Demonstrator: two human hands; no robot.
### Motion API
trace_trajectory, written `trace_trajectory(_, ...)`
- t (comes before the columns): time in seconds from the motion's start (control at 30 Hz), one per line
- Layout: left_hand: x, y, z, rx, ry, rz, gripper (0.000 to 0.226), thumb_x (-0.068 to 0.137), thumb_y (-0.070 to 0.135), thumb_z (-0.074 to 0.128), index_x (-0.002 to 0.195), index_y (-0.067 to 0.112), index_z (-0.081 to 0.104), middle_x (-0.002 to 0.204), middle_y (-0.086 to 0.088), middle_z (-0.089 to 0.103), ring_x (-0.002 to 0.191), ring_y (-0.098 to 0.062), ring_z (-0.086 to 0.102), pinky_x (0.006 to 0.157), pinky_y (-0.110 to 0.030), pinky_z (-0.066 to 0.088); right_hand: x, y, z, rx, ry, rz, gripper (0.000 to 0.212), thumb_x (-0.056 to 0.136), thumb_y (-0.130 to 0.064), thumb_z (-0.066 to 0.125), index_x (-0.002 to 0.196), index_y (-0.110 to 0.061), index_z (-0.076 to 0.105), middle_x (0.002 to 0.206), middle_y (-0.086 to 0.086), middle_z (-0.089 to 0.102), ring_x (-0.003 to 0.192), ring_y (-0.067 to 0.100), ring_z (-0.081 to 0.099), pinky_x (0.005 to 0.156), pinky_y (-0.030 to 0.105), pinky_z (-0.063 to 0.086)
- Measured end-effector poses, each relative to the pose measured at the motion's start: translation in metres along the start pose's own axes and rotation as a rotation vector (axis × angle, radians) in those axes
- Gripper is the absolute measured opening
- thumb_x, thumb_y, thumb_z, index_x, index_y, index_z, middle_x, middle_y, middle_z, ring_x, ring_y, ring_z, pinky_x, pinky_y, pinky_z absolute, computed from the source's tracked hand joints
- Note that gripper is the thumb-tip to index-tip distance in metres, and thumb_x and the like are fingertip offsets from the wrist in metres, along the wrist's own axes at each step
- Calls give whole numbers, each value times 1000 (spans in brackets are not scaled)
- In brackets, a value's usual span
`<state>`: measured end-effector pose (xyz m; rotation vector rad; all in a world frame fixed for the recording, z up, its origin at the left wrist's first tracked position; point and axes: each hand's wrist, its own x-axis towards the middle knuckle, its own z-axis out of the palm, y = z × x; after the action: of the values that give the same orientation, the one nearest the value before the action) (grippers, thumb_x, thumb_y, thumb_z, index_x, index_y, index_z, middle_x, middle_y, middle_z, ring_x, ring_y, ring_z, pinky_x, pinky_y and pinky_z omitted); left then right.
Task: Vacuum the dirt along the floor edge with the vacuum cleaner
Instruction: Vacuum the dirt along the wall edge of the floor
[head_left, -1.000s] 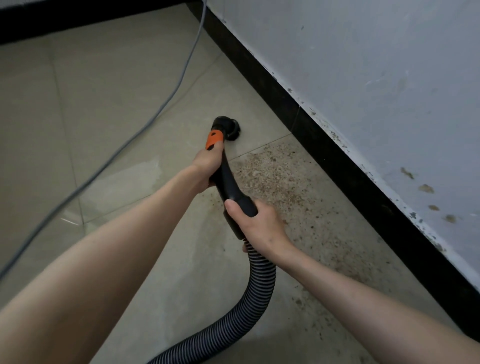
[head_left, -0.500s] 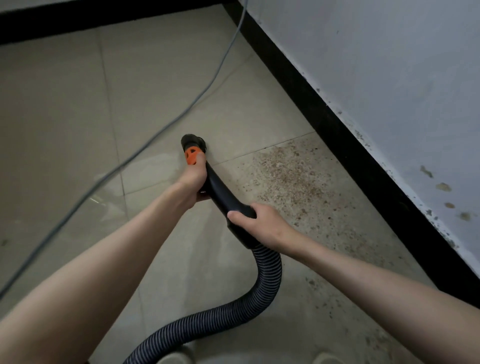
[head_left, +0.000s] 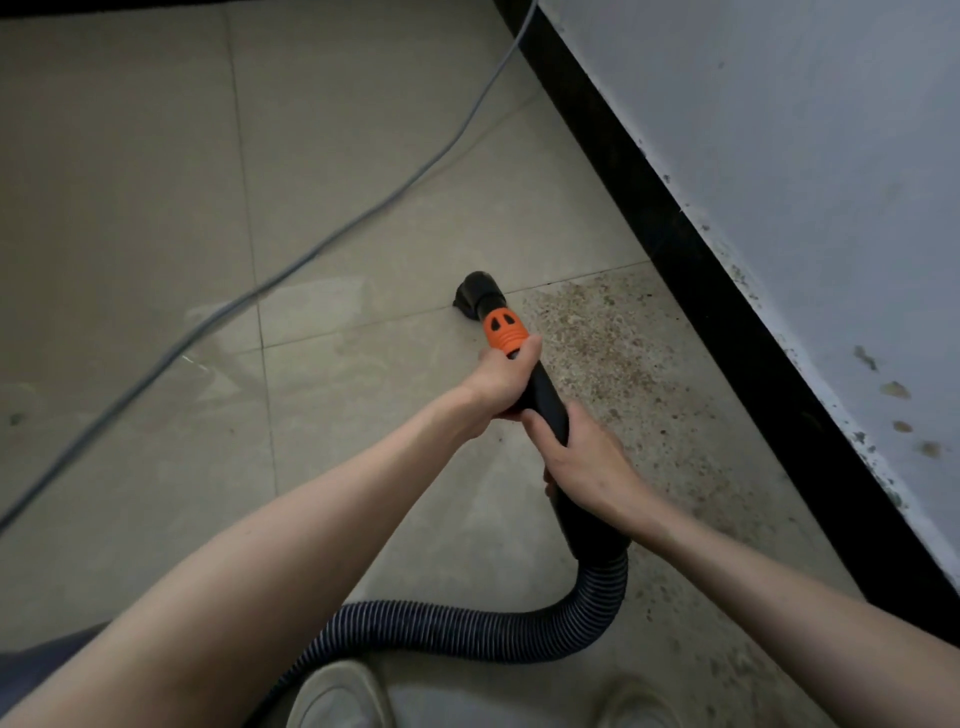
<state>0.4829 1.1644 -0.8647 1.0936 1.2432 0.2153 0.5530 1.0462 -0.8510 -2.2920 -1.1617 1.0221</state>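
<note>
Vacuum nozzle sits beside the dirt while my left hand and right hand grasp its wand; next I should sweep toward the baseboard.

Nozzle now at the dirt patch's near-left edge, seemingly nearer the baseboard.

Black wand with orange ribbed collar just ahead of the grip, black-and-grey ribbed hose behind it; brown speckled dirt on beige tiles beside it; black skirting, pale grey cable.
</note>
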Motion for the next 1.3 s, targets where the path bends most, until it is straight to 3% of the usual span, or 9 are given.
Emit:
trace_trajectory(0.2, -3, 5, 16, 44, 6, 88, 39, 96, 44, 48, 100, 6, 46, 76, -6, 51, 68, -19, 53, 65, -31, 45, 9, 1, -7, 197, -18, 77, 28, 93, -43, 54, 89, -15, 50, 68, 3, 67, 48, 15, 67, 47, 31, 51)
trace_trajectory(0.3, -7, 4, 18, 9, -31, 102, 35, 96, 42, 49, 97, 7, 46, 74, -5, 50, 64, -18, 52, 63, -31, 45, 8, 1, -8, 259, -25, 61, 35, 94, -48, 52, 84, -14, 50, 61, 5, 62, 42, 19, 64, 41, 26, 43)
trace_trajectory(0.43, -14, 2, 16, -51, -101, 112, 27, 96, 36, 50, 80, 14, 45, 71, -3, 51, 64, -18, 54, 66, -33, 48, 2, 5, -7, 302, -46, 40, 36, 94, -48, 49, 84, -14, 49, 53, 2, 59, 41, 22, 63, 40, 26, 43)
trace_trajectory(0.6, -24, -5, 10, -150, -145, 66, 24, 96, 33, 51, 82, 13, 47, 71, -3, 50, 62, -15, 53, 60, -27, 47, -11, 13, -5, 382, -135, 39, 36, 94, -47, 48, 82, -13, 46, 46, -2, 58, 40, 18, 60, 40, 24, 44)
trace_trajectory(1.0, -27, -20, 18, -186, -271, 94, 27, 99, 34, 46, 84, 12, 48, 70, -3, 52, 60, -11, 57, 55, -22, 50, -25, 24, -16, 383, -153, 73, 32, 93, -43, 57, 84, -13, 49, 51, -2, 59, 41, 16, 59, 42, 24, 45)
trace_trajectory(1.13, -13, -14, 32, -175, -251, 114, 25, 98, 33, 46, 84, 12, 48, 73, -3, 51, 64, -13, 55, 58, -24, 50, -22, 32, -28, 498, -217, 138, 39, 96, -46, 49, 87, -8, 48, 51, 5, 63, 45, 18, 62, 46, 23, 48)
trace_trajectory(1.3, -3, -2, 48, -149, -314, 108, 25, 98, 34, 48, 82, 14, 49, 70, -1, 51, 61, -11, 55, 56, -21, 51, -26, 40, -34, 507, -156, 169, 41, 99, -47, 43, 84, -10, 48, 53, 7, 66, 47, 17, 63, 48, 20, 49)
